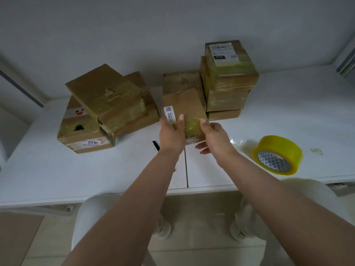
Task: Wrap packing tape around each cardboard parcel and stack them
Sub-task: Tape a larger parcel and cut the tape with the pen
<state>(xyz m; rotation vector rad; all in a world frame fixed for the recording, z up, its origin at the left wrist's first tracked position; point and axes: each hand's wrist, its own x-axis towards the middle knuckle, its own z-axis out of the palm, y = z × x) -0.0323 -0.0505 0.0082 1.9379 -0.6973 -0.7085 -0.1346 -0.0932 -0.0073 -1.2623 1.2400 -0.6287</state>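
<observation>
Both hands grip small parcel (184, 110) at desk (269, 116) ctr: left hand (171, 133) w/ thumb on top, right hand (213, 137) likewise; tape roll (278, 154) at 3 o'clock.

Single head-worn wide-angle view, positioned above and just behind the near edge of the white table (76, 179). It faces forward and steeply downward, toward the plain white wall (153, 25). Both bare forearms enter from the bottom, close to the lens. Straight edges bow near the frame borders. No second view is supplied.
</observation>
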